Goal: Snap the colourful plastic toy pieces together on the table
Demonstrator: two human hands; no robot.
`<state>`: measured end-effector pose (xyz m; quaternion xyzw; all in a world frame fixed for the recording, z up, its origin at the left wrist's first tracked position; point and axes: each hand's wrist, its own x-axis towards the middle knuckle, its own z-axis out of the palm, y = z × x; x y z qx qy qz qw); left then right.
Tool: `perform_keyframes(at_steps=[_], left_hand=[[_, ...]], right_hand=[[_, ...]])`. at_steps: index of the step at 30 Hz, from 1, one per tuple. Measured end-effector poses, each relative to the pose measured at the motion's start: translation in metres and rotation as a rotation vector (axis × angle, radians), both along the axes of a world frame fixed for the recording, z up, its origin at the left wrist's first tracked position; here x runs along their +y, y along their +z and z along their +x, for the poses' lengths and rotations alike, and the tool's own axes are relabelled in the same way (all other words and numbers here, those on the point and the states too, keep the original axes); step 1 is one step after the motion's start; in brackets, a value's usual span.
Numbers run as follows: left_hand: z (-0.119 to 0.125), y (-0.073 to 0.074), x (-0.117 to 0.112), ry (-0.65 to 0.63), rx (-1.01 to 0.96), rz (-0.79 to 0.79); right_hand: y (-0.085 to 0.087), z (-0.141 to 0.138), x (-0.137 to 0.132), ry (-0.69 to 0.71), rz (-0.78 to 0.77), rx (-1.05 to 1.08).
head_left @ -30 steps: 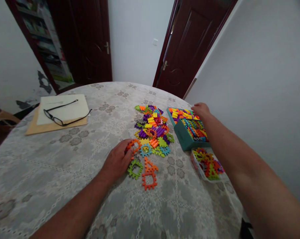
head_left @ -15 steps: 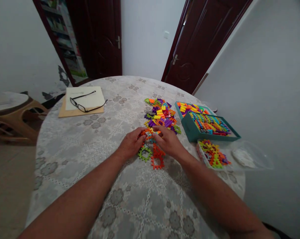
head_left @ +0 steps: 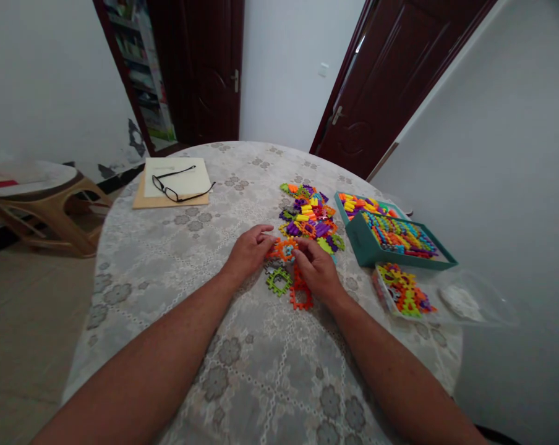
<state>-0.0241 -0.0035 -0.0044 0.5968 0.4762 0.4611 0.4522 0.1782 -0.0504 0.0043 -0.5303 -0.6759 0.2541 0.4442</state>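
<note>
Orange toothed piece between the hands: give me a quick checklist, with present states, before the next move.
1. Right hand at the orange toothed piece: ok, fingertips at its edge.
2. Left hand gripping securely: cannot tell; fingers hide the contact.
3. Green toothed frame lying on the table: ok.
4. Orange-red toothed frame clear of right hand: cannot tell; they overlap in view.
5. Eyeglasses away from hands: ok.
</note>
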Motion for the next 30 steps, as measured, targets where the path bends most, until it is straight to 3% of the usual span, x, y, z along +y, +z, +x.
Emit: perform_keyframes(at_steps=[7, 14, 18, 23, 26, 30], left_hand=[[-0.001, 0.009, -0.005, -0.096, 0.154, 0.166], [0.000, 0.009, -0.009, -0.211, 0.144, 0.181], [-0.005, 0.009, -0.005, -0.089, 0.171, 0.177], [-0.013, 0.012, 0.002, 0.071, 0.147, 0.145], [-0.013, 0.011, 0.003, 0.054, 0.157, 0.139], [-0.010, 0.008, 0.001, -0.016, 0.182, 0.125]], right_hand=[[-0.003, -0.002, 0.002, 0.073, 0.078, -0.119], [0.001, -0.007, 0.001, 0.036, 0.085, -0.119], [0.008, -0.001, -0.002, 0.006, 0.074, -0.187], [0.022, 0.009, -0.016, 0.200, -0.016, -0.550], [0.024, 0.005, -0.023, 0.249, -0.076, -0.694], [0.019, -0.002, -0.024, 0.227, -0.064, -0.708]])
